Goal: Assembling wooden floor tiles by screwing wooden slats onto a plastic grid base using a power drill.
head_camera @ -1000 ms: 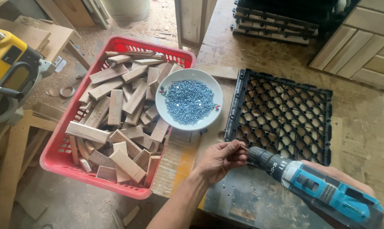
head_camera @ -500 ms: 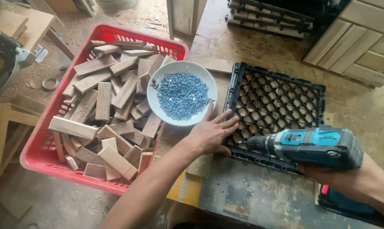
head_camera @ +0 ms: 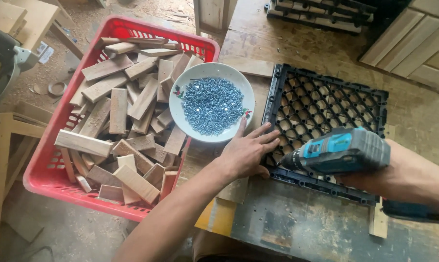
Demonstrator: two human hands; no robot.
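Note:
My left hand (head_camera: 248, 151) lies flat with fingers spread on the near left corner of a black plastic grid tile (head_camera: 326, 109), holding it down on the workbench. My right hand (head_camera: 374, 179) grips a blue and grey cordless drill (head_camera: 343, 151), its bit pointing left at the tile's front left edge, just beside my left thumb. A white bowl (head_camera: 188, 119) full of small silver-blue screws (head_camera: 211, 106) rests just left of the tile, partly on the crate.
A red plastic crate (head_camera: 44, 160) filled with several short wooden blocks (head_camera: 117, 110) sits at the left. More black grid tiles (head_camera: 321, 12) are stacked at the back. Wooden slat panels (head_camera: 413, 43) lie at the far right. A saw (head_camera: 1, 63) stands at the left edge.
My left hand went from the drill's bit to lying flat on the tile's corner. The drill swung down toward the tile edge beside that hand. The view shifted closer.

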